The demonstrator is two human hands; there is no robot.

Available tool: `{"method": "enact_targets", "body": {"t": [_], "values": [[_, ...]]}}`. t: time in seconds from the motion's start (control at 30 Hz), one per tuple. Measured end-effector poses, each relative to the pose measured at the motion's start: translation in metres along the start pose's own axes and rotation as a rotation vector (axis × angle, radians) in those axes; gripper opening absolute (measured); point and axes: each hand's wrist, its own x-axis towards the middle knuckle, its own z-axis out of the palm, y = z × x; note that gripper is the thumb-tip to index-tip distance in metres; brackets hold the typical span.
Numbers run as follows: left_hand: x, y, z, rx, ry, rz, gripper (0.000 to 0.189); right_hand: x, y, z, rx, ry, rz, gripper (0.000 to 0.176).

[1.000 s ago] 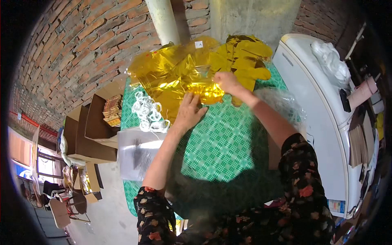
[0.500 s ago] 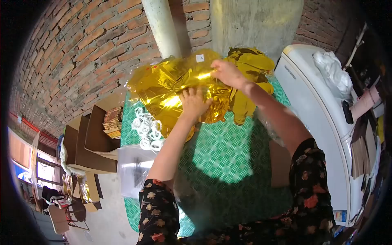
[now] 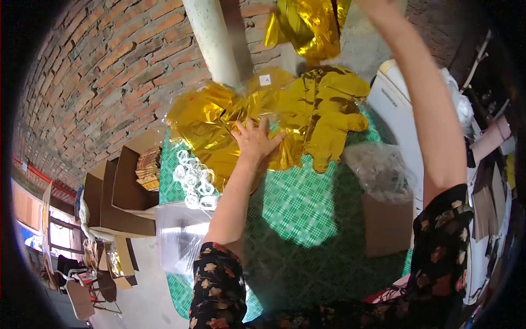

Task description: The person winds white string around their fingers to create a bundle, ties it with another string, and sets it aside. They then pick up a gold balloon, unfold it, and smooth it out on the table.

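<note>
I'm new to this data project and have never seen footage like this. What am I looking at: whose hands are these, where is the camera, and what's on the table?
There is no machine here. A person works with bare hands, and a camera worn on their head looks down at them, which is why the picture is round and bent at the edges. The table is covered with a green checked cloth. On it lie a pile of gold foil shapes and some white curled ribbon. By its right edge are a clear plastic bag and a brown cardboard box. The left hand lies flat and open on the pile. The right arm is raised. Its hand runs off the top edge beside a gold foil piece up in the air, so its grip cannot be seen.
</note>
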Motion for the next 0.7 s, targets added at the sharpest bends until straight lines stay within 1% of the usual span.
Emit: {"method": "enact_targets", "body": {"t": [0.03, 0.07, 0.1, 0.13, 0.17, 0.27, 0.3, 0.4, 0.43, 0.53, 0.57, 0.67, 0.7], "values": [[0.003, 0.0, -0.011, 0.001, -0.073, 0.004, 0.097, -0.016, -0.011, 0.0, -0.028, -0.116, 0.007, 0.017], [0.003, 0.0, -0.016, -0.122, -0.024, 0.005, 0.098, -0.029, -0.016, -0.002, -0.079, -0.257, 0.003, 0.015], [0.001, 0.0, -0.021, -0.24, 0.024, 0.007, 0.098, -0.036, -0.026, -0.001, -0.219, -0.489, 0.163, 0.016], [-0.001, 0.002, -0.027, -0.354, 0.072, 0.01, 0.099, -0.06, 0.001, 0.004, -0.329, -0.342, -0.213, 0.023], [-0.006, 0.01, -0.046, -0.386, 0.188, 0.053, 0.106, -0.069, -0.005, 0.004, -0.323, -0.372, -0.173, 0.02], [-0.036, 0.033, -0.099, -0.868, 0.443, 0.281, 0.107, -0.086, -0.014, 0.004, -0.195, -0.344, -0.112, 0.022], [-0.05, 0.041, -0.115, -0.882, 0.469, 0.302, 0.107, -0.09, -0.02, 0.0, -0.184, -0.35, -0.129, 0.019], [-0.104, 0.062, -0.168, -1.263, 0.389, 0.337, 0.104, -0.102, -0.051, -0.016, -0.38, -0.478, -0.213, 0.017], [-0.122, 0.069, -0.183, -1.238, 0.477, 0.349, 0.097, -0.106, -0.064, -0.019, -0.445, -0.53, -0.26, 0.019], [-0.147, 0.063, -0.217, -1.055, 0.532, 0.41, 0.093, -0.11, -0.096, -0.028, -0.28, -0.6, -0.237, 0.023], [-0.155, 0.062, -0.221, -1.105, 0.558, 0.427, 0.078, -0.109, -0.103, -0.029, -0.248, -0.646, -0.08, 0.026], [-0.188, 0.054, -0.239, -1.128, 0.336, 0.361, 0.065, -0.102, -0.127, -0.043, -0.045, -0.659, 0.041, 0.029], [-0.189, 0.048, -0.229, -1.083, 0.435, 0.36, 0.053, -0.102, -0.133, -0.046, -0.03, -0.647, 0.048, 0.029]]}}
